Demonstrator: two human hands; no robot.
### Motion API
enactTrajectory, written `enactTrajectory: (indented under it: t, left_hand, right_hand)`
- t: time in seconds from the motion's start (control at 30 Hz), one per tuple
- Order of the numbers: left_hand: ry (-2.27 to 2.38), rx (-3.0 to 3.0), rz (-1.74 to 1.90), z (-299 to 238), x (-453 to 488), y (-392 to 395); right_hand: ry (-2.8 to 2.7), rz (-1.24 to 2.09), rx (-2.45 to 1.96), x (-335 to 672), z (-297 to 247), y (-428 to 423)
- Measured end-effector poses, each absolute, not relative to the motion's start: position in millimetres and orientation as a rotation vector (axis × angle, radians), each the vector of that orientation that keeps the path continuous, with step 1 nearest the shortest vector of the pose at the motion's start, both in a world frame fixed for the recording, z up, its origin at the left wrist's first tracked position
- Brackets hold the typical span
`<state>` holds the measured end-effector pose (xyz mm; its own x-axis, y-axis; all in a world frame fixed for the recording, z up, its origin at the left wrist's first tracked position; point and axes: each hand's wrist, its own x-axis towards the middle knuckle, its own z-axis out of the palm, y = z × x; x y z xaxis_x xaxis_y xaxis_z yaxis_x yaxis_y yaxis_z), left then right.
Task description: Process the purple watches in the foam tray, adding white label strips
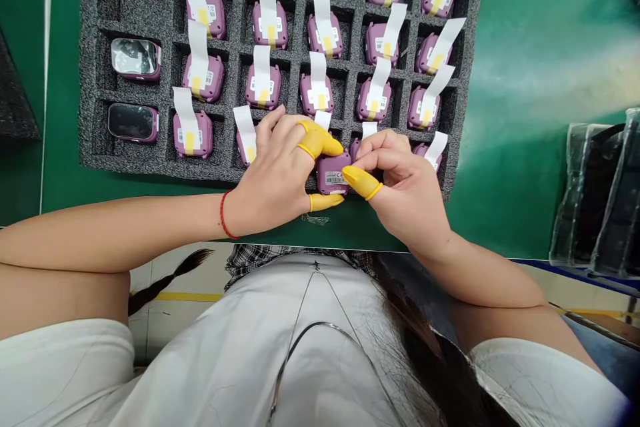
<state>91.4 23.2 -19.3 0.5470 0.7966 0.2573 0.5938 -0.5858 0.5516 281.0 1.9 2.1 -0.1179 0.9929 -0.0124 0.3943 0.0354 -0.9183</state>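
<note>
A purple smartwatch body (333, 172), its labelled back facing up, is gripped between the thumb and index finger of my left hand (280, 163). Yellow finger cots cover those fingertips. My right hand (400, 183) is pinched at the watch's right edge, its yellow-capped thumb over the label; whether anything thin is between the fingers is hidden. Both hands are above the front row of a grey foam tray (160, 170). Around them, purple watch bodies (193, 135) lie back-up in the compartments with white paper strips (185, 109) and yellow tape on them.
Two watches lie screen-up in the left column, one with a dark screen (133, 123) and one with a shiny film (134, 57). A scrap of clear film (315, 219) is on the green table (525, 80) near its front edge. Clear plastic trays (595, 193) stand at right.
</note>
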Motion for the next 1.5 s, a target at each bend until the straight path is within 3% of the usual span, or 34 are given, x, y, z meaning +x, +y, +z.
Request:
enactTrajectory:
  t: [0.4, 0.73, 0.97, 1.5]
  left_hand:
    - [1.13, 2.402, 0.695, -21.4, 91.0, 23.5]
    - [1.143, 2.392, 0.679, -17.0, 91.7, 22.8]
    - [1.162, 2.409, 0.633, -14.1, 91.9, 22.6]
    - [1.118, 2.493, 0.475, -6.0, 92.2, 24.4]
  right_hand:
    - [-1.726, 0.896, -1.431, 281.3, -1.0, -0.6]
    - [-2.054, 0.27, -1.475, 296.8, -0.6, -0.2]
    - [-2.013, 0.632, -1.507, 294.0, -6.7, 10.5]
    - [-1.794, 0.853, -1.412, 302.0, -12.9, 17.4]
